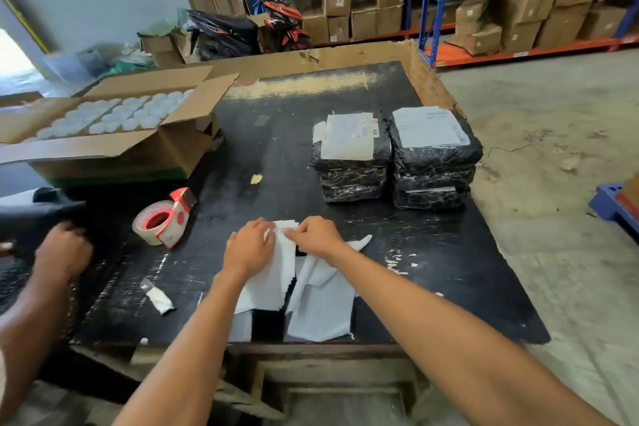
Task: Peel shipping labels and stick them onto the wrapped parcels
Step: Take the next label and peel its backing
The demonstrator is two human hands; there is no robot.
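Both hands work at the near middle of the black worktop (pixel 345 86). Left hand (pixel 249 245) lies palm down, fingers pressing the top end of a white label sheet (pixel 273 282), while the right hand (pixel 316 235) pinches the same top edge between thumb and fingertips, just beside the left. Under and beside that sheet lie more loose white sheets (pixel 321 308), some crumpled, reaching to the near edge of the worktop.

Toward the far right corner stand two stacks of parcels wrapped in black plastic. The left stack (pixel 351 171) and the right stack (pixel 434 176) stand close side by side, whether touching is hard to tell, and each top parcel carries a white shipping label on its upper face.

A tape dispenser (pixel 166 223) in red and white, with a roll of clear tape, sits left of the hands. A small white scrap (pixel 157 297) lies nearer the left near corner. An open cardboard box (pixel 114 135) full of white round lids stands at the far left edge. A second person's hand (pixel 62 249), curled closed, rests at the left edge.
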